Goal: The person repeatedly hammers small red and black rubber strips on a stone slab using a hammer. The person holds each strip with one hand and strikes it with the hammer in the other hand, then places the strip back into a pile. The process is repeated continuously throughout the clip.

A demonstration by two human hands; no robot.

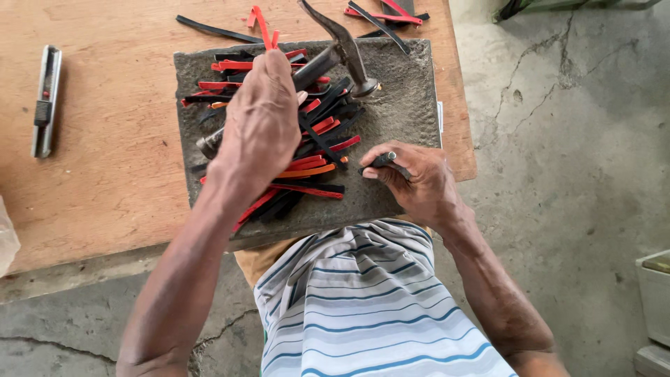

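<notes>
My left hand (259, 119) is closed around the handle of a claw hammer (352, 61), whose head hangs just above a grey stone slab (408, 105). A heap of thin red, black and orange strips (322, 129) lies on the slab, partly under that hand. At the slab's near right part, my right hand (422, 185) pinches a small dark metal punch (382, 160) together with the end of a black strip. The hammer head is a short way beyond the punch.
The slab rests on a low wooden board (105, 160). A grey utility knife (46, 101) lies at the board's left. More red and black strips (384, 14) lie at the far edge. Cracked concrete floor (572, 139) is on the right, with a grey box (656, 293) at the edge.
</notes>
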